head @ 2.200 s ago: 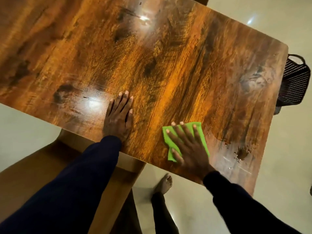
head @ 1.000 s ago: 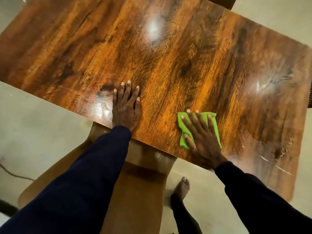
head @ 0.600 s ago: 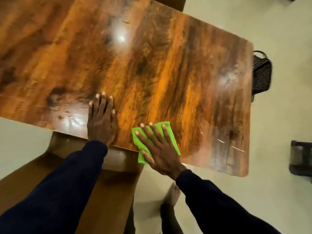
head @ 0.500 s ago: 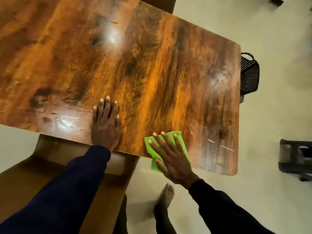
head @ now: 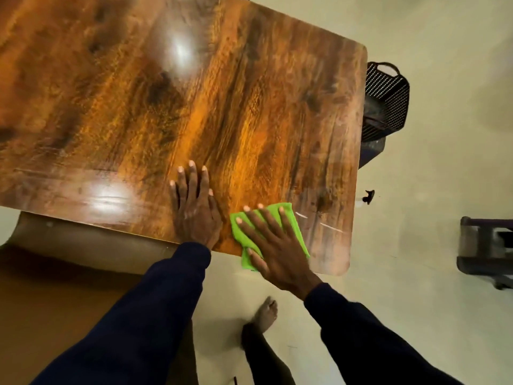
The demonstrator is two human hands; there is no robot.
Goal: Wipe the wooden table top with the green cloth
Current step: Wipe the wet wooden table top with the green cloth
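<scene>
**Flat hand on a green cloth at the table's near edge**

The right hand (head: 277, 245) lies flat on the green cloth (head: 297, 233), fingers straight and spread, palm pressing down; nothing is curled round the cloth. The hand covers most of it, so only the far corners, the right border and a lower-left flap show. That flap hangs just past the table's near edge. The cloth is bright lime green and folded into a small pad.

Just left of it, the left hand (head: 195, 207) rests open and flat on the wood, fingers together, holding nothing.

The table (head: 194, 93) is glossy brown wood with dark grain and two white light glares; its left end is cut off by the frame. Pale streaks lie right of the cloth, near the lower right corner.

Both arms wear dark sleeves. A bare foot (head: 266, 312) stands on the pale floor at lower centre. A wooden chair (head: 55, 273) fills the lower left, partly under the table. A black mesh basket (head: 385, 98) sits beyond the table's right end, partly hidden. A blurred dark stool (head: 485, 245) is cut off at the right edge.
</scene>
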